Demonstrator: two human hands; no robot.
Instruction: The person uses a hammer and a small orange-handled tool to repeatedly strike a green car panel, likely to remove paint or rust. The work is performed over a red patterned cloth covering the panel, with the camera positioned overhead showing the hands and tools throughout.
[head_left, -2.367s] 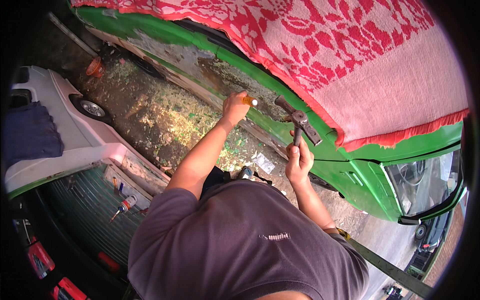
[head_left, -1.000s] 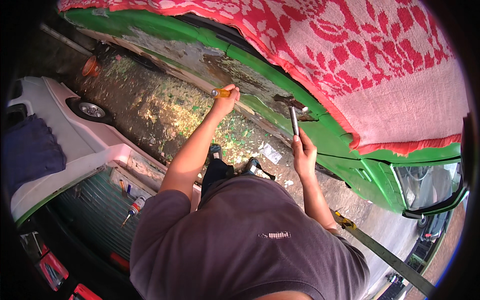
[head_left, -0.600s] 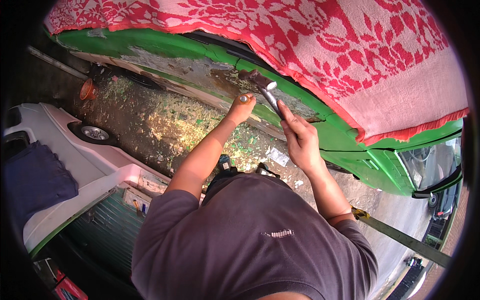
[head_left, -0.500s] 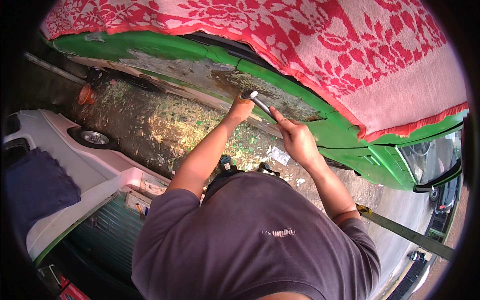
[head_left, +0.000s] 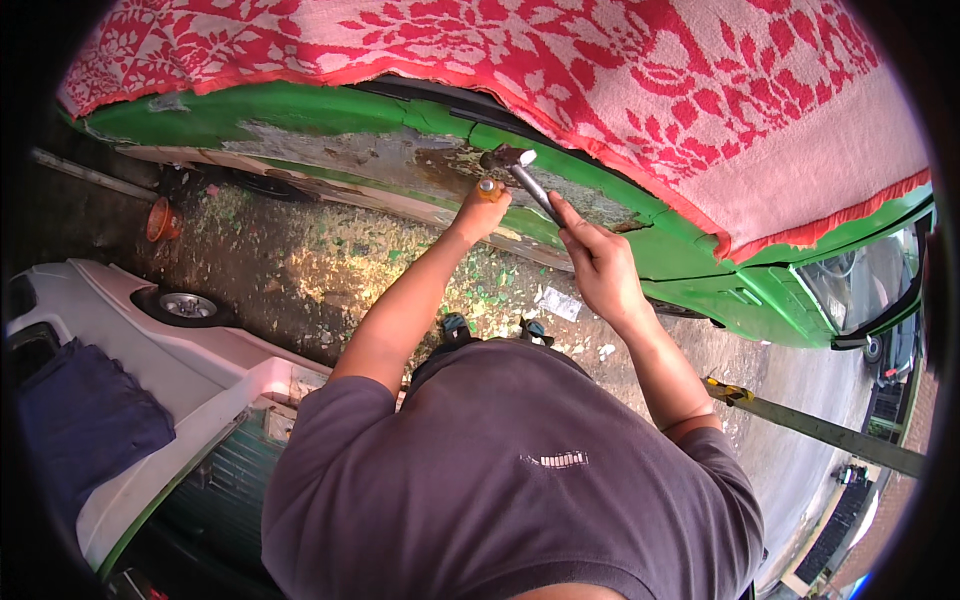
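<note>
My right hand (head_left: 607,270) is closed around the shaft of a hammer (head_left: 535,192). The hammer's head is just above and to the right of my left fist, apart from it. In my left hand (head_left: 482,214) is a tool with an amber handle (head_left: 489,189), whose round metal-capped end points up at me. Its blade or tip is hidden, so I cannot tell its exact kind. Both hands are beside the green car body (head_left: 690,245), at a stripped panel (head_left: 390,152) with grey and rust-brown patches and ragged paint edges.
A red and pink floral towel (head_left: 650,90) covers the car's upper part. Paint chips (head_left: 330,265) litter the ground, with a paper scrap (head_left: 558,304) among them. Behind me at left stands a pale vehicle (head_left: 200,345) with a dark cloth (head_left: 85,415). An orange cone (head_left: 163,219) and a metal bar (head_left: 820,428) flank the space.
The hammer head has come up off the amber handle's end, which now shows. My left hand keeps its hold near the panel. The whole view has shifted slightly.
</note>
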